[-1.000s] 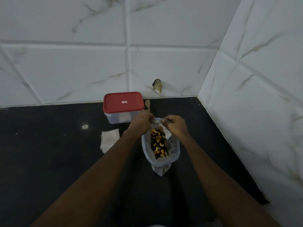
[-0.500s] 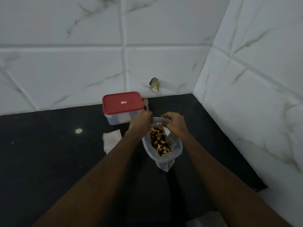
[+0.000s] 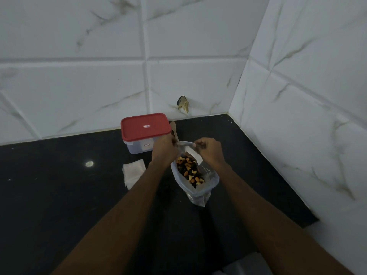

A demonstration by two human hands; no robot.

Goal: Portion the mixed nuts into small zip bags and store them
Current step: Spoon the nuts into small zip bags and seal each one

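No wording can be made out anywhere. Two small marks carry print that is too fine and blurred to read. A little white rectangular logo patch (image 3: 146,126) sits at the middle of the red lid (image 3: 139,133) of the clear storage box (image 3: 137,148). The box stands by the back edge of the black counter (image 3: 59,195), close to the tiled wall (image 3: 79,96). A second small pale label (image 3: 147,145) sits on the box's front wall, just under the lid's rim. Each shows only as a pale patch with faint darker marks, and no letter or number can be told apart.
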